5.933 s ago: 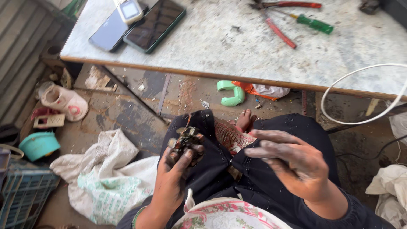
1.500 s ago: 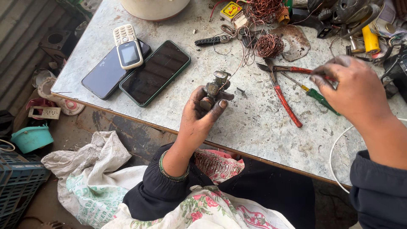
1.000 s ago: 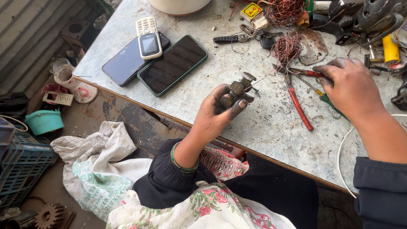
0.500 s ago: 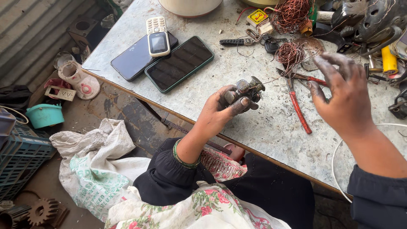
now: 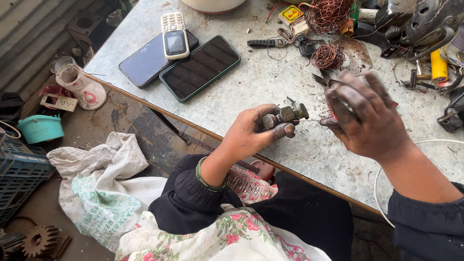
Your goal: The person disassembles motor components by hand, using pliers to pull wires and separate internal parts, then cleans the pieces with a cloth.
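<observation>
Gripping the small metal part (image 5: 286, 116) at frame centre, your left hand (image 5: 251, 133) clamps it; your right hand (image 5: 369, 118), just right, pinches its thin wire (image 5: 314, 120) above the desk (image 5: 251, 82).

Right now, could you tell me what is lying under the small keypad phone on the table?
The keypad phone lies on a dark smartphone, beside a green-edged one. Whatever is beneath where they overlap is hidden.

phones (image 5: 200, 67), copper coils (image 5: 327, 56), teal bowl (image 5: 40, 128).
</observation>
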